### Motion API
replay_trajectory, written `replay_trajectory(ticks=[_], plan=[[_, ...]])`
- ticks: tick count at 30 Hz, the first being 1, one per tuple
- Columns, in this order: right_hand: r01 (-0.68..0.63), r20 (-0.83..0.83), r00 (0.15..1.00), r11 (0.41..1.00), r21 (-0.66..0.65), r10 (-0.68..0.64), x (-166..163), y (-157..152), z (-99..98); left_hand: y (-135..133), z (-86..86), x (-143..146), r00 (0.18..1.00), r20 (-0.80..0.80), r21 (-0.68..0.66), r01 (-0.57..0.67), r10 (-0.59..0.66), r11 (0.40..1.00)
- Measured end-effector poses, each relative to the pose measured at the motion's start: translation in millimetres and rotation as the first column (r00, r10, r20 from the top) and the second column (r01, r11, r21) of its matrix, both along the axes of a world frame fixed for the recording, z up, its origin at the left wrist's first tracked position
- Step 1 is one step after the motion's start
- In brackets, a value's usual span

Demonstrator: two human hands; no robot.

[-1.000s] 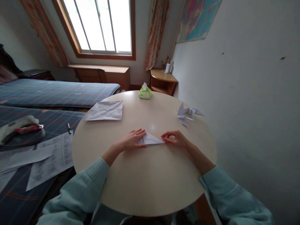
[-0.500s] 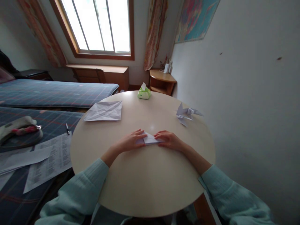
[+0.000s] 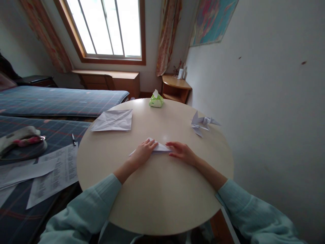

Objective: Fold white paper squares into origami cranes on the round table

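Observation:
A folded white sheet of paper (image 3: 160, 148) lies on the round table, its long edge toward me and a pointed tip out to the left. My left hand (image 3: 143, 152) rests flat across the left part of the paper, fingers stretched out, and hides much of it. At the paper's right end is my right hand (image 3: 185, 153), its fingers spread apart and the thumb low; whether the fingertips touch the paper I cannot tell. Farther right lies a folded paper figure (image 3: 202, 122) with pointed ends. A creased paper sheet (image 3: 113, 120) lies at the far left.
The round cream table (image 3: 162, 193) reaches close to the white wall on the right. A green tissue pack (image 3: 156, 100) stands at its far edge. Printed sheets (image 3: 56, 174) and a pen (image 3: 73, 139) lie on the plaid bed (image 3: 63, 130) to the left.
My left hand has slid onto the top of the paper and turned, leaving the left tip showing. My right hand's fingers have lifted and spread a little.

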State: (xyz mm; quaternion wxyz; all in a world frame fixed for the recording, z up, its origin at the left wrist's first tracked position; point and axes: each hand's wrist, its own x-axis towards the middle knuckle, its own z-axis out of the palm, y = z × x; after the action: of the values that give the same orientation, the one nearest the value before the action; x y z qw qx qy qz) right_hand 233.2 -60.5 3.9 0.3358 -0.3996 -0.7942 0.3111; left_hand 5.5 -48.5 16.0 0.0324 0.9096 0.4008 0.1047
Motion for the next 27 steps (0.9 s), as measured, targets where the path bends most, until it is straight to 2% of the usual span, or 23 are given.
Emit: replay_trajectory(ticks=[2, 5, 8, 11, 14, 17, 21, 24, 27], plan=[[0.047, -0.111, 0.992, 0.995, -0.088, -0.057, -4.3, -0.4, -1.6, -0.2, 5.4, 0.1, 0.996, 0.066, -0.004, -0.052, 0.052, 0.999], [0.069, -0.288, 0.947, 0.967, -0.244, -0.14, -15.7, -1.4, -4.3, -1.8, 10.8, 2.3, 0.961, 0.248, -0.001, -0.122, 0.118, 0.993], [-0.057, -0.452, 0.885, 0.938, -0.341, -0.11, -34.5, -2.4, -6.4, -4.8, 9.1, 10.0, 0.882, 0.447, 0.008, -0.168, 0.147, 0.986], [-0.13, -0.526, 0.847, 0.932, -0.338, -0.073, -54.6, -1.6, -9.6, -8.3, 3.0, 20.7, 0.792, 0.597, 0.034, -0.188, 0.13, 0.982], [-0.092, -0.547, 0.829, 0.935, -0.342, -0.119, -65.4, 1.7, -14.6, -9.8, -1.0, 27.5, 0.734, 0.675, 0.063, -0.169, 0.083, 0.984], [-0.022, -0.569, 0.799, 0.936, -0.352, -0.196, -66.1, 6.4, -19.7, -9.4, -1.2, 28.0, 0.681, 0.724, 0.039, -0.196, 0.107, 0.98], [0.055, -0.556, 0.786, 0.926, -0.373, -0.271, -64.6, 10.5, -25.0, -10.6, -3.3, 29.9, 0.656, 0.746, -0.003, -0.16, 0.109, 0.987], [0.147, -0.497, 0.818, 0.939, -0.31, -0.292, -64.7, 10.0, -26.6, -13.9, -6.9, 35.5, 0.663, 0.742, -0.044, -0.089, 0.092, 0.995], [0.287, -0.382, 0.858, 0.938, -0.196, -0.342, -62.9, 7.6, -21.0, -16.2, -5.9, 38.6, 0.676, 0.727, -0.074, -0.096, 0.12, 0.993]])
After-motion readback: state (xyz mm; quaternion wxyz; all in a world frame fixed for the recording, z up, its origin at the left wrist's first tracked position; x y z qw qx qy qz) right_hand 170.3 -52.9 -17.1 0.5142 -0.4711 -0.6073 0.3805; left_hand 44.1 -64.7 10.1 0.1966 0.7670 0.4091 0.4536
